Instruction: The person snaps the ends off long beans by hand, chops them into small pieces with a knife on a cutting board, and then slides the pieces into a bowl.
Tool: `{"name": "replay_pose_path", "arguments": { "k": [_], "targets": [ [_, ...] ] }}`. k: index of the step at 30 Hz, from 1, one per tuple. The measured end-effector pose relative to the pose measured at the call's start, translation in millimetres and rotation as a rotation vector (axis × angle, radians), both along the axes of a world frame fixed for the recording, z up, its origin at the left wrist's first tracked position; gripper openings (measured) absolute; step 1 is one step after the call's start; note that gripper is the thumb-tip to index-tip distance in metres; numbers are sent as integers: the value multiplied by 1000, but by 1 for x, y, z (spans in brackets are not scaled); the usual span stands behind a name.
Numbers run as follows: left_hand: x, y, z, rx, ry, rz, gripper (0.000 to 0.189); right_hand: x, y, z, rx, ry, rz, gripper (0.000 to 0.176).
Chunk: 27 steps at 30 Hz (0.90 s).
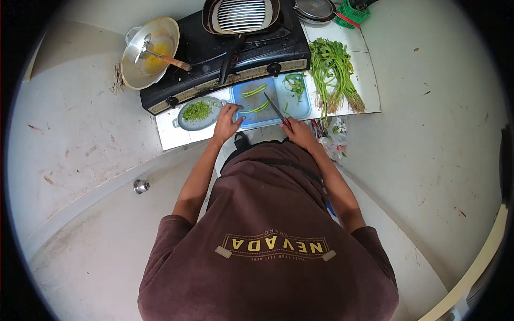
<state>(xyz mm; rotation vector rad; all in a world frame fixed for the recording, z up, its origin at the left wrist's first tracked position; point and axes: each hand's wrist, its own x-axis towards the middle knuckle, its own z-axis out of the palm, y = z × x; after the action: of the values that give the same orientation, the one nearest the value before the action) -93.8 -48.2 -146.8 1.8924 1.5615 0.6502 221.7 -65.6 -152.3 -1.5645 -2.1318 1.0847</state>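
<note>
Steel knife (276, 109), clenched in the fingers of the right hand (299, 134), angles over green stems (256, 108) on the blue cutting board (302, 107), upper centre. The left hand (227, 122) lies flat, released, beside them. A rolling stem could bring the blade onto those fingers.

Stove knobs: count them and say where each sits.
2. One knob by the plate of chopped greens; the other knob behind the blue cutting board. None looks hidden.

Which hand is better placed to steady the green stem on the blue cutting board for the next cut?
Left. The left hand is free and rests beside the green stem on the cutting board; the right hand holds the knife.
</note>
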Motion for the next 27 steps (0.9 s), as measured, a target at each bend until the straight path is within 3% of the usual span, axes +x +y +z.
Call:
{"name": "replay_pose_path", "arguments": {
  "k": [8,20,27],
  "targets": [
    [-10,-2,-8,31,-17,-18,20,-39,-7,-8,-17,-128,147,40],
    [-12,13,-32,77,-70,-148,11,-95,-32,13,-69,-243,-8,40],
    [-14,14,-31,53,-123,-141,9,-118,-49,-4,-56,-267,-94,41]
  ]
}}
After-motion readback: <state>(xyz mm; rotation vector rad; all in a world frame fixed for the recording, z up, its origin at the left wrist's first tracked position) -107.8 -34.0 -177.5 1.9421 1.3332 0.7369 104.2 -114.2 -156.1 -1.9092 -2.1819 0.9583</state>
